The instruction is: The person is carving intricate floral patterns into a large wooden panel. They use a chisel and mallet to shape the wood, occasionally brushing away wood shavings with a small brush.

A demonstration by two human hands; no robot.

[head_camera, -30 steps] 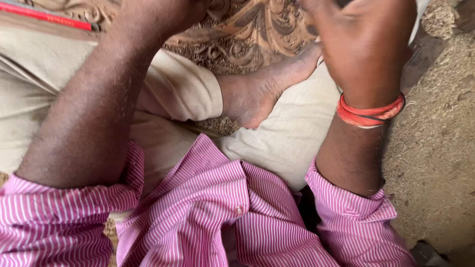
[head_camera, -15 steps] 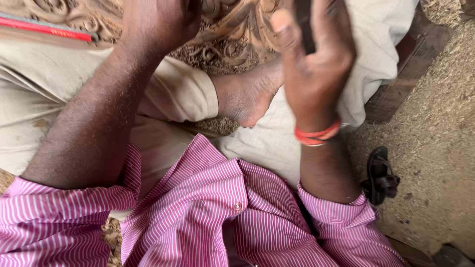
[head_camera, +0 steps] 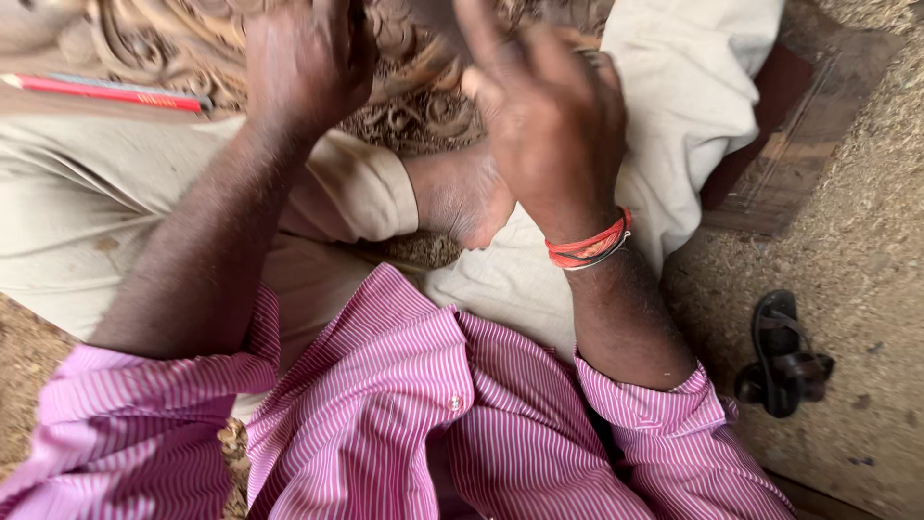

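Observation:
A brown carved wooden panel with leafy relief lies across my lap at the top of the view. My left hand rests on it at the upper left with its fingers curled down; anything inside the hand is hidden. Over the panel's right part hovers my right hand, blurred, back toward me, fingers stretched up and left. Its palm side is out of sight. An orange thread band circles that wrist. My bare foot lies just under the panel between the two arms.
A red pencil lies on the panel's plain edge at the upper left. A dark sandal sits on the sawdust-covered ground at the right. A flat wooden board lies beside my right knee.
My right hand has swung left and down over the panel, and the dark thing seen in it half a second ago no longer shows. The view has tilted, revealing the sandal.

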